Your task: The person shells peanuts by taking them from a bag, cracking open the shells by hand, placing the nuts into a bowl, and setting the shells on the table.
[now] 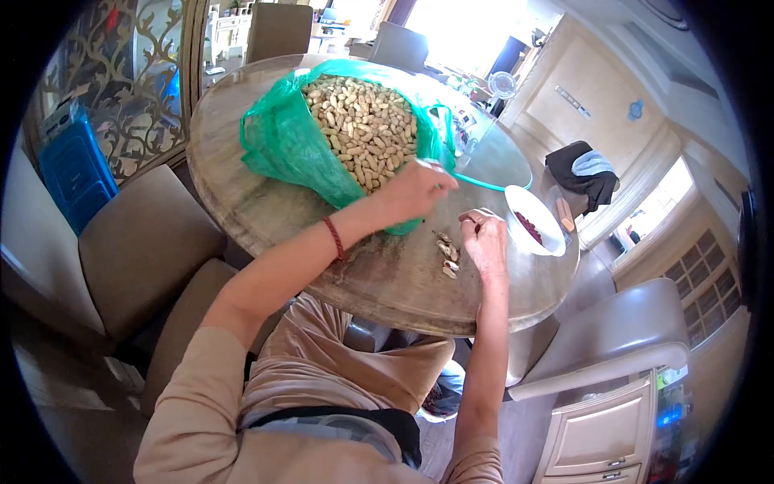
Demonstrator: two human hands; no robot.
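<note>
My left hand [418, 192], slightly blurred, is over the table at the near right edge of an open green plastic bag [290, 153]. Its fingers are curled together, and what they hold, if anything, I cannot make out. Unshelled peanuts [363, 121] fill the bag's mouth. Close by on the right, my right hand [485, 240] is closed with thumb and fingers pinched. A small dark reddish spot shows at its fingertips, too small to name. Empty peanut shells [447, 255] lie on the table just left of that hand. Beyond it stands a white bowl [547, 234] with dark red kernels [528, 227].
The round table [387, 294] has a wooden-looking top, its near edge before my lap. Chairs stand around it, one at the left [145, 234] and one at the right [605, 339]. Near my feet is a container [442, 395] with dark contents. A cabinet [597, 436] stands lower right.
</note>
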